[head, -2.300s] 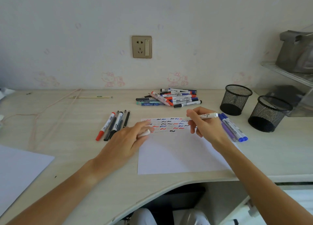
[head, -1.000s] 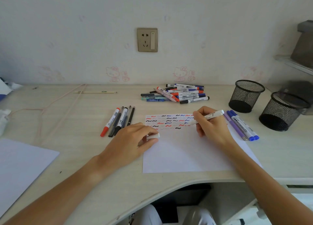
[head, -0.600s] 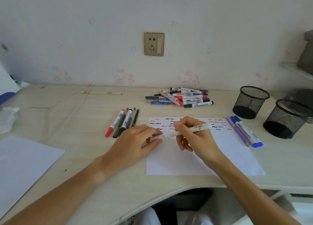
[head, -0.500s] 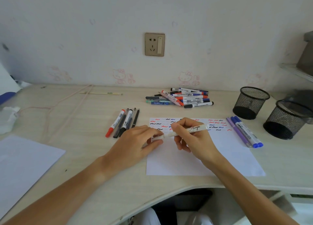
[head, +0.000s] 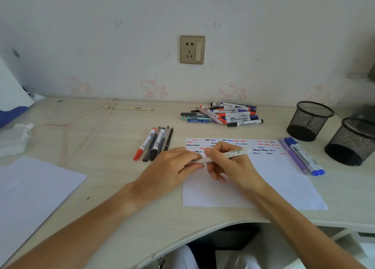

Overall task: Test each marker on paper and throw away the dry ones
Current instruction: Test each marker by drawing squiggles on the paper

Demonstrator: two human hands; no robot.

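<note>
Two bare forearms are seen, entering from about 7 and 5 o'clock, with no sleeves, watch or rings worn. The left hand [head: 170, 171] and right hand [head: 233, 167] are ungloved, with short nails. At 6 o'clock, below the desk edge, pale clothing on the lap is glimpsed.

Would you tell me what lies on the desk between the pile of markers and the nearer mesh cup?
Only bare desk between pile of markers and mesh cup, head view.
</note>
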